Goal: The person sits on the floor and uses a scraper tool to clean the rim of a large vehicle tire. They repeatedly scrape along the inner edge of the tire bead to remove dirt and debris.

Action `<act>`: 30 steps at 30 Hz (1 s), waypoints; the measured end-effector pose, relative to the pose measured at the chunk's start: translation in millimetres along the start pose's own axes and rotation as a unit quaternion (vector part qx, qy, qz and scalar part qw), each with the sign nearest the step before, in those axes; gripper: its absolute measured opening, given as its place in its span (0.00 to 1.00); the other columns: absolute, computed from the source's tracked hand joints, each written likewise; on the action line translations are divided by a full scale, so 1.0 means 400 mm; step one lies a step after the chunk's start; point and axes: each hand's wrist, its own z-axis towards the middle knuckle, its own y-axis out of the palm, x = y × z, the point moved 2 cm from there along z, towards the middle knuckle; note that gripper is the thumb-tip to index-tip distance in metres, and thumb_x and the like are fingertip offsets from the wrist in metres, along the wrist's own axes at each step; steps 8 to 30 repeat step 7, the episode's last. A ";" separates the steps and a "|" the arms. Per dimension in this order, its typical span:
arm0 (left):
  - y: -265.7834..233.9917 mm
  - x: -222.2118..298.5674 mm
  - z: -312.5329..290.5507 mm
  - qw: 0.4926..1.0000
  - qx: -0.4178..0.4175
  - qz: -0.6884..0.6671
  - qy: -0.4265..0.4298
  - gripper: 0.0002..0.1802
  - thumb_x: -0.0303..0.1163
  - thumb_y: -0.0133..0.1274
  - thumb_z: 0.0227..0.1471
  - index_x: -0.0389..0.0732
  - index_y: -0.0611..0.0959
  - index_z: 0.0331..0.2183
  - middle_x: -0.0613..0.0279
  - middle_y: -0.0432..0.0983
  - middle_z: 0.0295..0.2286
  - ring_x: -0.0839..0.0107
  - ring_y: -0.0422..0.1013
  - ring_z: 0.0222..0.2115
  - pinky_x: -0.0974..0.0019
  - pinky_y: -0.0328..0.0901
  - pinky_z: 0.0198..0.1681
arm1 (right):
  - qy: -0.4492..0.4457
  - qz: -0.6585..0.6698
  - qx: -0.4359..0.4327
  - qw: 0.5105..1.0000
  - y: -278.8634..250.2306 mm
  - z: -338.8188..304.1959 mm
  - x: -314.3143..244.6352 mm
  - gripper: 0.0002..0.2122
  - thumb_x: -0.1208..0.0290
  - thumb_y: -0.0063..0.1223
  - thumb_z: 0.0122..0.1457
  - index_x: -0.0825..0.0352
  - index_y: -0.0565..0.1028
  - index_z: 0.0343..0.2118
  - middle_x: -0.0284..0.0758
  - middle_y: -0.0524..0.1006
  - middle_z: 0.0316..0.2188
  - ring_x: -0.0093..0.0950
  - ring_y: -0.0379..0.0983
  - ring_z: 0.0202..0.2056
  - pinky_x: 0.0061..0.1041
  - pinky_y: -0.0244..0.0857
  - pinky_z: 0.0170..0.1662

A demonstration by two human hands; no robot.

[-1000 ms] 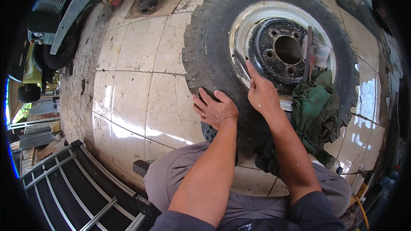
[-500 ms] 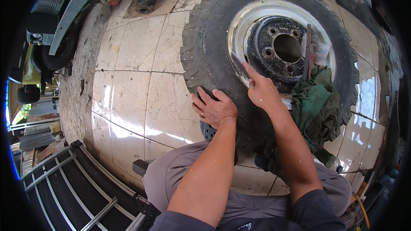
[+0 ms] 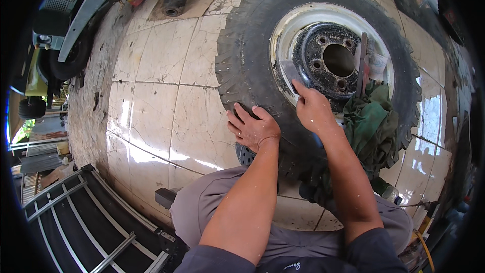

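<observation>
A large black tyre (image 3: pixel 255 65) with chunky tread lies in front of me, its pale, rust-stained wheel rim (image 3: pixel 331 9) facing up. The rim's centre disc (image 3: pixel 309 65) is black with bolt holes round a big hub hole. My left hand (image 3: pixel 255 127) rests on the tyre's near left edge, fingers spread, holding nothing. In my right hand (image 3: pixel 314 109) is a flat scraper (image 3: pixel 289 71), index finger stretched along it. Its thin grey blade lies against the inner left side of the rim; the handle is hidden in my fist.
A crumpled green cloth (image 3: pixel 371 126) hangs over the tyre's near right side. Beside it on the wheel are a brush (image 3: pixel 362 65) and a whitish cup-like thing (image 3: pixel 377 65). A bottle (image 3: pixel 389 192) lies near my right knee. A metal-railed black panel (image 3: pixel 86 227) stands lower left.
My right hand has shifted slightly right and down, and the scraper blade has turned so its flat face shows more. My left hand has stayed on the tyre.
</observation>
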 end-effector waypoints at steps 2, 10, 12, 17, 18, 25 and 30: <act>0.004 -0.006 0.007 1.000 0.004 0.009 -0.002 0.34 0.51 0.40 0.61 0.46 0.66 0.64 0.52 0.52 0.66 0.46 0.49 0.66 0.37 0.53 0.62 | 0.004 -0.031 -0.034 0.999 -0.002 -0.015 -0.022 0.21 0.78 0.47 0.56 0.65 0.76 0.54 0.56 0.79 0.37 0.53 0.77 0.42 0.48 0.69 0.49; 0.013 -0.017 0.007 1.000 0.003 0.005 0.006 0.34 0.51 0.40 0.61 0.48 0.65 0.65 0.52 0.51 0.67 0.45 0.48 0.66 0.36 0.52 0.62 | 0.002 -0.105 -0.091 0.990 -0.003 -0.022 -0.058 0.20 0.80 0.47 0.54 0.66 0.78 0.51 0.55 0.80 0.36 0.52 0.77 0.42 0.48 0.69 0.48; 0.013 -0.017 0.007 1.000 0.003 0.005 0.006 0.34 0.51 0.40 0.61 0.48 0.65 0.65 0.52 0.51 0.67 0.45 0.48 0.66 0.36 0.52 0.62 | 0.002 -0.105 -0.091 0.990 -0.003 -0.022 -0.058 0.20 0.80 0.47 0.54 0.66 0.78 0.51 0.55 0.80 0.36 0.52 0.77 0.42 0.48 0.69 0.48; 0.013 -0.017 0.007 1.000 0.003 0.005 0.006 0.34 0.51 0.40 0.61 0.48 0.65 0.65 0.52 0.51 0.67 0.45 0.48 0.66 0.36 0.52 0.62 | 0.002 -0.105 -0.091 0.990 -0.003 -0.022 -0.058 0.20 0.80 0.47 0.54 0.66 0.78 0.51 0.55 0.80 0.36 0.52 0.77 0.42 0.48 0.69 0.48; 0.013 -0.017 0.007 1.000 0.003 0.005 0.006 0.34 0.51 0.40 0.61 0.48 0.65 0.65 0.52 0.51 0.67 0.45 0.48 0.66 0.36 0.52 0.62 | 0.002 -0.105 -0.091 0.990 -0.003 -0.022 -0.058 0.20 0.80 0.47 0.54 0.66 0.78 0.51 0.55 0.80 0.36 0.52 0.77 0.42 0.48 0.69 0.48; 0.013 -0.017 0.007 1.000 0.003 0.005 0.006 0.34 0.51 0.40 0.61 0.48 0.65 0.65 0.52 0.51 0.67 0.45 0.48 0.66 0.36 0.52 0.62 | 0.002 -0.105 -0.091 0.990 -0.003 -0.022 -0.058 0.20 0.80 0.47 0.54 0.66 0.78 0.51 0.55 0.80 0.36 0.52 0.77 0.42 0.48 0.69 0.48; 0.013 -0.017 0.007 1.000 0.003 0.005 0.006 0.34 0.51 0.40 0.61 0.48 0.65 0.65 0.52 0.51 0.67 0.45 0.48 0.66 0.36 0.52 0.62 | 0.002 -0.105 -0.091 0.990 -0.003 -0.022 -0.058 0.20 0.80 0.47 0.54 0.66 0.78 0.51 0.55 0.80 0.36 0.52 0.77 0.42 0.48 0.69 0.48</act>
